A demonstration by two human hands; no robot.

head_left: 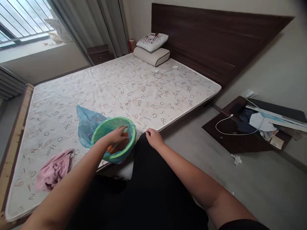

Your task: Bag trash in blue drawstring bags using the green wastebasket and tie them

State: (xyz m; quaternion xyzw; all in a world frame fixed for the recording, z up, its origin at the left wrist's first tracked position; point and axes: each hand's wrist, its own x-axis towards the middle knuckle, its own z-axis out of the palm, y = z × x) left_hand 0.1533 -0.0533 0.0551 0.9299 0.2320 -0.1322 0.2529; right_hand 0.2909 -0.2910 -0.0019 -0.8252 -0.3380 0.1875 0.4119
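A green trash basket (128,122) lined with a blue plastic bag (87,124) stands at the mattress's near edge. The bag spills over the basket's left side. My left hand (118,134) reaches down inside the rim, fingers apart, over some orange-brown contents (121,144). What its fingertips touch is hard to make out. My right hand (153,137) rests by my black-clothed knee, right of the basket, with its fingers curled in and nothing visible in them. A crumpled pink cloth (56,170) lies on the mattress to the left of the basket.
The letter-printed mattress (112,86) fills the middle, with two pillows (152,48) and a white cable (160,73) near the dark headboard (211,39). At right, a dark nightstand (219,136) bears a laptop-like slab, cloths and a cord. Crumpled tissue (236,159) lies on the floor.
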